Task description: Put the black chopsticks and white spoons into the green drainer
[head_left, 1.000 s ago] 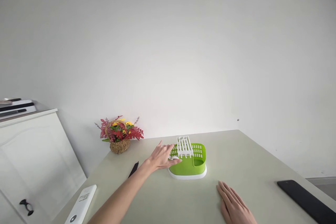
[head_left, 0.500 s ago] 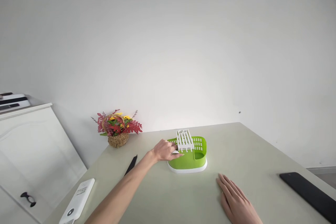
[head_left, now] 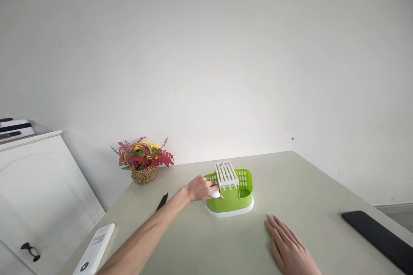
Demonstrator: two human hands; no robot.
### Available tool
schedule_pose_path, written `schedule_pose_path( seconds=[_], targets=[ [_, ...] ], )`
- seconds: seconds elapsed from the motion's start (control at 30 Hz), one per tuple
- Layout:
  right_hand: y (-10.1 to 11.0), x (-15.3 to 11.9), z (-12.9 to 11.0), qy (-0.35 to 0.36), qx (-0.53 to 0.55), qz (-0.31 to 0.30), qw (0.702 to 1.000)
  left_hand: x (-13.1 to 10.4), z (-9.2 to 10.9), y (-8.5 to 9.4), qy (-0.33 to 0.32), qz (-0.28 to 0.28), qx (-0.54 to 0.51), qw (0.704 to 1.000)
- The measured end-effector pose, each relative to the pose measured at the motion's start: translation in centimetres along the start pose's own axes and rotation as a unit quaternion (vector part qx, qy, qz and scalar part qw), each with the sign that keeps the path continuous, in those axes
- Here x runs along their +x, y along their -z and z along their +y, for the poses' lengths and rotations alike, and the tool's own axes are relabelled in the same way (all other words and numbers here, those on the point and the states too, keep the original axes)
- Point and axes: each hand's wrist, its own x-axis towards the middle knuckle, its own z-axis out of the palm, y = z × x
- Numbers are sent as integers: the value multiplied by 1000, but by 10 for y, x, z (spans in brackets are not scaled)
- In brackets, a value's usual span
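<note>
A green basket (head_left: 229,203) with a white base stands on the pale table (head_left: 200,240), and a white slotted rack (head_left: 226,175) sits across its top. My left hand (head_left: 202,188) is at the basket's left end, its fingers closed round a small white rounded object (head_left: 215,194) at the front wall. What that object is cannot be made out. Flat on the table to the right of the basket lies my right hand (head_left: 288,242), holding nothing, with its thumb a little apart from the fingers.
A wicker basket of flowers (head_left: 144,175) stands at the back left. Nearer are a dark slim object (head_left: 162,201) and a white device (head_left: 96,247). A long black object (head_left: 377,234) lies at the right edge. A white cabinet (head_left: 41,189) stands left of the table.
My left hand and the white object have shifted slightly lower at the basket's front, and the white object shows more fully. The view has shifted a little. My right hand rests as before.
</note>
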Motion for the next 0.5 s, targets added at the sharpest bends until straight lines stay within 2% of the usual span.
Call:
schedule_pose_path(
  seconds=[0.17,0.33,0.43,0.5],
  targets=[
    [1,-1,0,-4,-7,-10,1000,-3,-6,17,8,17,7,1000],
    [2,0,-1,-8,-11,-17,1000,-5,-17,42,47,50,-9,998],
    [2,0,-1,-11,-6,-18,1000,-6,-24,56,108,73,-45,990],
    [1,0,-1,-12,2,-16,1000,-8,-29,62,187,71,-62,978]
  ],
)
